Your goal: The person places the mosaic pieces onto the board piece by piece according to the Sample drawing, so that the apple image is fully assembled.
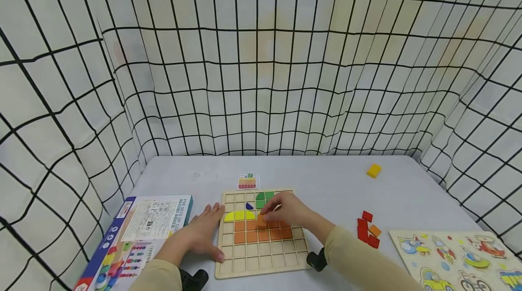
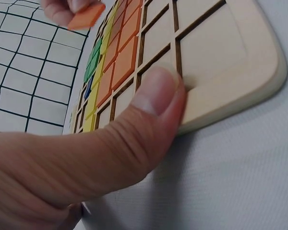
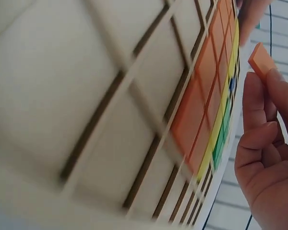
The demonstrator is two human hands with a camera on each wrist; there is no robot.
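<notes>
A wooden grid board [image 1: 261, 251] lies on the table before me. Two rows of orange square tiles [image 1: 245, 237] fill its middle, with yellow pieces [image 1: 235, 216], a small blue piece [image 1: 249, 206] and green pieces [image 1: 262, 197] farther up. My right hand [image 1: 291, 209] pinches an orange tile [image 3: 260, 58] between thumb and fingertips, held above the orange rows. At the board's left side rests my left hand [image 1: 200, 233], fingers extended along the edge. Its thumb [image 2: 156, 93] presses on the board's rim near the front left corner.
Behind the board lies a small picture card [image 1: 248, 181]. A colourful box [image 1: 157, 218] is at the left. Several red tiles [image 1: 362, 231] and a loose orange tile [image 1: 374, 230] sit to the right, near a picture puzzle board [image 1: 452, 254]. A yellow tile [image 1: 374, 171] lies farther back. Netting surrounds the table.
</notes>
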